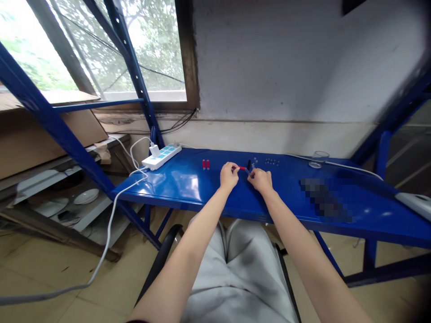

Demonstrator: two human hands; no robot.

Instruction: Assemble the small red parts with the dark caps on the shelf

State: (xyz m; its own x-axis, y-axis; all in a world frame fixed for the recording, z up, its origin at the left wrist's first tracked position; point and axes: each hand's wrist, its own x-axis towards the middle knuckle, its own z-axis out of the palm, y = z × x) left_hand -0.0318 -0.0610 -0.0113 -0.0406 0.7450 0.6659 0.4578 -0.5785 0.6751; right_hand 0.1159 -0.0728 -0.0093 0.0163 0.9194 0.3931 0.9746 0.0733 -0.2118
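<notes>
Over the blue table, my left hand (230,176) pinches a small red cylinder (241,168) between thumb and fingertips. Close to its right end, my right hand (261,180) is closed on a small clear piece (248,172); whether the two pieces touch is too small to tell. Left of my hands are two short red cylinders with clear lower ends (205,164), side by side. Just beyond my fingers is a small black piece (249,164), with a few tiny clear pieces (255,161) beside it. Several tiny greyish bits (272,162) lie farther right.
A white power strip (162,156) with a plugged-in charger sits at the table's left end. To the right are a clear glass cup (318,160), a blurred-out dark object (325,199) and a white device (415,204). Blue rack posts (134,76) frame the table (182,188).
</notes>
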